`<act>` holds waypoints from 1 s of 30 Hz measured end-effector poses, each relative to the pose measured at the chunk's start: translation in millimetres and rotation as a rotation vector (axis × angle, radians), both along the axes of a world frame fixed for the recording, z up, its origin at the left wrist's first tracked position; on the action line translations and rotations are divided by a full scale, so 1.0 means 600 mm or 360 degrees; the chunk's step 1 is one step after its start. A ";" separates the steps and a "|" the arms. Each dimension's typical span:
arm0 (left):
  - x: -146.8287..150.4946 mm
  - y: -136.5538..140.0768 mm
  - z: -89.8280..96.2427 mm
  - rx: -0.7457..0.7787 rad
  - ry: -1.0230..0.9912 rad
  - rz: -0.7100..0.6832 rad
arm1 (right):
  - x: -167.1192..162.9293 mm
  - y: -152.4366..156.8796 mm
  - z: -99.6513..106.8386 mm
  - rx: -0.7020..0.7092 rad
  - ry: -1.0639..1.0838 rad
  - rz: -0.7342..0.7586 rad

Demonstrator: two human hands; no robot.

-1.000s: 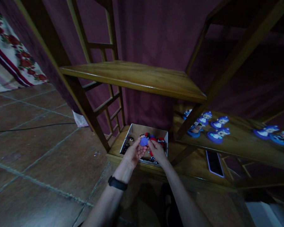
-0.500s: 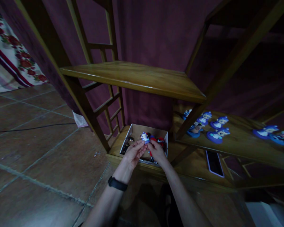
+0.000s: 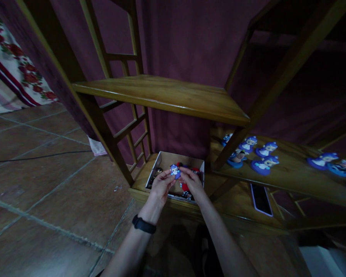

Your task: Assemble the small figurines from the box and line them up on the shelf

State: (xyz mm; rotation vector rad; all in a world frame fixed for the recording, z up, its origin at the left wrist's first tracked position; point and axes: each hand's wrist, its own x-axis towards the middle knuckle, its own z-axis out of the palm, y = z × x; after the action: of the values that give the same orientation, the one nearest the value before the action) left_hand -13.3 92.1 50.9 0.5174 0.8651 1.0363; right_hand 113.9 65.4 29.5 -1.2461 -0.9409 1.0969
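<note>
Between the fingers of both hands I hold a small purple and white figurine over a shallow cardboard box. My left hand pinches it from the left, and a dark band circles that wrist. From the right, my right hand grips the figurine's edge. Inside the box lie several other small figures, among them a red and black figure below my fingers. Part of the box's contents is hidden behind my hands.
Several purple and blue figurines stand on the wooden shelf to the right. Lower down lies a phone with a pale rim. An upper wooden board juts out above the box. A cable crosses the tiled floor at left.
The figurine has tilted and turned a little between my fingers, its purple base now showing more from the front. My right hand has shifted slightly upward along its edge.
</note>
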 end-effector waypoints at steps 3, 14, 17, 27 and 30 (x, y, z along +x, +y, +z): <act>0.000 0.001 0.000 -0.0014 -0.0004 0.0000 | -0.002 -0.002 0.007 0.0000 -0.0013 0.0006; -0.003 0.003 0.002 -0.0071 -0.0123 0.0007 | -0.008 -0.003 0.004 0.0066 -0.0056 0.0038; -0.004 0.005 0.001 -0.0080 -0.0132 0.0012 | -0.008 0.000 -0.002 0.0090 -0.0083 0.0034; -0.009 0.012 -0.002 -0.0120 -0.0142 -0.0025 | -0.005 0.003 -0.006 0.0162 -0.0118 -0.0009; -0.010 0.011 0.001 -0.0118 -0.0129 -0.0034 | -0.004 0.003 -0.006 0.0165 -0.0136 -0.0006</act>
State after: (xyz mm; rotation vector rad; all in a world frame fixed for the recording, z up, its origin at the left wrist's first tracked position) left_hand -19.4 98.6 51.5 0.4183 0.8212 0.9956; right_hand 111.4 67.1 25.7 -1.2164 -1.0466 0.9859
